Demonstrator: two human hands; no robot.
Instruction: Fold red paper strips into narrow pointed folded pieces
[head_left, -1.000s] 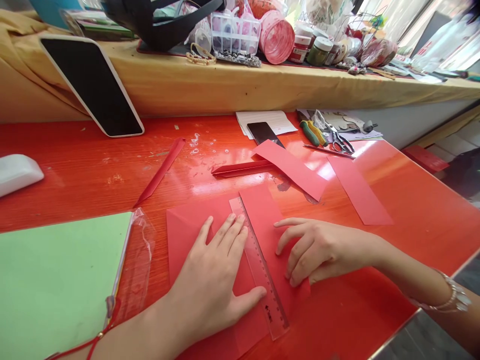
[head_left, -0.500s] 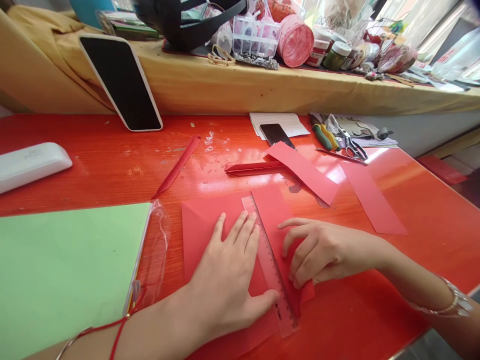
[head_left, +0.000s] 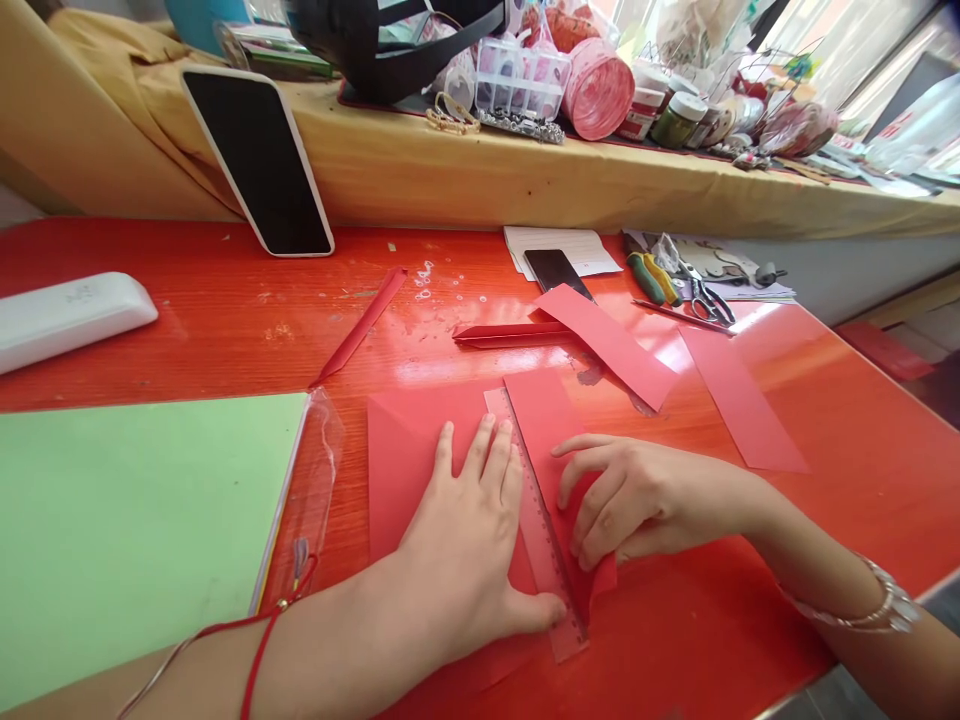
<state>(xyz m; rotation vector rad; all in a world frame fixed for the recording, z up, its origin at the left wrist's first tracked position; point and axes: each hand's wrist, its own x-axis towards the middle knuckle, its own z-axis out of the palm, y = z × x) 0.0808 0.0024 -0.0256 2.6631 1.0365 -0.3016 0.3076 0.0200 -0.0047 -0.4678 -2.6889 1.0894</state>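
Note:
My left hand (head_left: 469, 550) lies flat with spread fingers, pressing a clear ruler (head_left: 544, 555) down on a sheet of red paper (head_left: 405, 450). The right side of this paper is raised along the ruler's edge as a flap (head_left: 544, 415). At the flap's near end, my right hand (head_left: 641, 500) has its fingers curled round the paper's edge. Part of the paper is hidden under both hands.
A green sheet (head_left: 142, 500) in a clear sleeve lies at left, beside a white case (head_left: 82, 312). Red strips (head_left: 611, 345), a folded strip (head_left: 364, 325), a dark phone (head_left: 555, 270), pliers (head_left: 654, 280) and scissors (head_left: 705, 298) lie beyond. A larger phone (head_left: 259, 165) leans on the ledge.
My right hand has moved slightly left and up with the paper's edge, and the flap's near end has shifted toward the ruler. My left hand stays pressed on the ruler. The view has shifted a little.

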